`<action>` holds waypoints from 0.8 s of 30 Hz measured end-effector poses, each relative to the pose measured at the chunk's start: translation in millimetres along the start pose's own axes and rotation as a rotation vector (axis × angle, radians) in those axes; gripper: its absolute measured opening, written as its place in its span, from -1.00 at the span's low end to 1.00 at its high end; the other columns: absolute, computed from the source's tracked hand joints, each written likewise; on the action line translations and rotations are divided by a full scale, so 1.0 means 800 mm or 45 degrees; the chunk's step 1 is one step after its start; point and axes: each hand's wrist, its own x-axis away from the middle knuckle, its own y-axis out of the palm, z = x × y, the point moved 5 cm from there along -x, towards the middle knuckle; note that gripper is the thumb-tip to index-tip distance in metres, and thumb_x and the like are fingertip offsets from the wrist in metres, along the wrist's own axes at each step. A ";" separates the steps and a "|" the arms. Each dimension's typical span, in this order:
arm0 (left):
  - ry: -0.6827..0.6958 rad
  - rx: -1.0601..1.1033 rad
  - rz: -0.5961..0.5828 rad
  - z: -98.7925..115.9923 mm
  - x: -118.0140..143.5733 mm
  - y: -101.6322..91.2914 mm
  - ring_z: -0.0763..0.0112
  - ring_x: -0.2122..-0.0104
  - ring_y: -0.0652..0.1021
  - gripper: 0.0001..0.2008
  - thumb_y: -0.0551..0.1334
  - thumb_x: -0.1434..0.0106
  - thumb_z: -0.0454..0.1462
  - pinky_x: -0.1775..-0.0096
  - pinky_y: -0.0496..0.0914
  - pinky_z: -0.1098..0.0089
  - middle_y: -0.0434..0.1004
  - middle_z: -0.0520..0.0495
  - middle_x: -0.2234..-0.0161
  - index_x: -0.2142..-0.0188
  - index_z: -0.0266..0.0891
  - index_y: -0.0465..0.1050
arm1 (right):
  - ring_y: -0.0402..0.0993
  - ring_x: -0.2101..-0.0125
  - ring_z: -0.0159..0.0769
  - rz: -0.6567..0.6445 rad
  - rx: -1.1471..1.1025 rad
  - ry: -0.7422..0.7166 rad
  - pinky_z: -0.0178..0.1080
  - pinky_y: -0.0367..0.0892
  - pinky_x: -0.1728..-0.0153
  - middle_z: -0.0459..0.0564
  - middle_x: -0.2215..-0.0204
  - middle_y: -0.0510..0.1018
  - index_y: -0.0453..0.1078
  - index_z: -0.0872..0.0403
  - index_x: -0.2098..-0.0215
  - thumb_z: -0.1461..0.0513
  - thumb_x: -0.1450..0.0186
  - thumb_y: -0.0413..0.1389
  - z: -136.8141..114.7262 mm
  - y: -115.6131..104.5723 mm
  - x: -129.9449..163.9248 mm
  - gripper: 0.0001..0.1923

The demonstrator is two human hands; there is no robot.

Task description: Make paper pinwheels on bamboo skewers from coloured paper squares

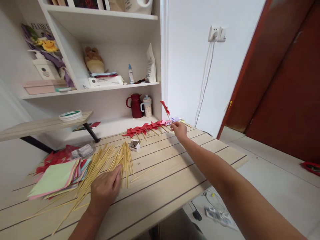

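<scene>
Stretched out to the far side of the table, my right hand (pixel 178 130) pinches the thin stick of a red paper pinwheel (pixel 165 108), its paper end raised and tilted left. Below and beside it lies a row of finished red paper pinwheels (pixel 142 129) on sticks, with pink, purple and yellow ones at the right end. My left hand (pixel 106 185) is curled closed by the loose wooden sticks (pixel 100 163); its fingertips are hidden, so what it holds, if anything, cannot be seen. A small open white box (pixel 135 145) with tiny metal pieces stands beyond the sticks.
A stack of coloured paper squares (pixel 56 178) lies at the left, with red paper (pixel 56 158) and a clear plastic packet (pixel 83 151) behind it. A raised wooden stand (pixel 47 125) holds a roll of tape (pixel 70 115). A red jug (pixel 135 106) and a cup (pixel 147 106) stand at the back.
</scene>
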 end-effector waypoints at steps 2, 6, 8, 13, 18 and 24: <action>0.076 0.005 0.019 0.006 0.001 -0.001 0.32 0.52 0.61 -0.79 0.33 -0.19 -0.34 0.38 0.40 0.37 0.70 -0.08 0.44 0.21 -0.06 0.70 | 0.58 0.33 -0.23 0.053 0.148 0.008 -0.24 0.34 0.24 0.03 0.35 0.68 0.56 0.08 0.30 0.18 -0.29 0.11 0.010 -0.015 -0.008 -0.80; 0.231 -0.004 0.040 0.018 0.001 -0.004 0.38 0.58 0.58 -0.68 0.32 -0.20 -0.42 0.41 0.38 0.40 0.67 -0.03 0.49 0.10 -0.06 0.67 | 0.56 0.18 -0.12 0.158 0.414 0.044 -0.20 0.27 0.22 0.09 0.24 0.70 0.60 0.04 0.22 0.18 -0.32 0.10 0.027 -0.041 -0.023 -0.77; 0.257 -0.025 0.033 0.021 -0.002 -0.004 0.39 0.59 0.58 -0.66 0.31 -0.21 -0.43 0.43 0.38 0.40 0.66 -0.01 0.49 0.07 -0.06 0.65 | 0.55 0.16 -0.08 0.196 0.512 0.086 -0.19 0.25 0.24 0.13 0.21 0.69 0.61 0.04 0.17 0.18 -0.35 0.08 0.036 -0.049 -0.029 -0.74; 0.288 -0.066 0.023 0.028 -0.007 -0.007 0.43 0.60 0.57 -0.73 0.26 -0.28 -0.38 0.44 0.38 0.43 0.66 0.03 0.49 0.07 -0.10 0.61 | 0.54 0.15 -0.07 0.219 0.693 0.145 -0.15 0.23 0.20 0.14 0.20 0.69 0.61 0.04 0.11 0.18 -0.38 0.06 0.055 -0.053 -0.047 -0.72; 0.330 -0.160 -0.020 0.027 -0.004 -0.009 0.52 0.57 0.58 -0.82 0.20 -0.40 -0.34 0.43 0.40 0.50 0.66 0.04 0.46 0.07 -0.22 0.55 | 0.52 0.16 -0.11 0.182 0.827 0.134 -0.12 0.17 0.05 0.09 0.25 0.69 0.62 0.02 0.13 0.20 -0.38 0.07 0.070 -0.038 -0.060 -0.73; 0.331 -0.251 -0.102 0.020 -0.002 0.002 0.49 0.50 0.66 -0.79 0.11 -0.49 -0.23 0.37 0.48 0.52 0.71 0.02 0.40 0.10 -0.22 0.51 | 0.47 0.09 -0.08 0.177 0.944 0.087 -0.08 0.12 0.01 0.11 0.20 0.68 0.63 0.00 0.14 0.22 -0.40 0.04 0.074 -0.019 -0.070 -0.71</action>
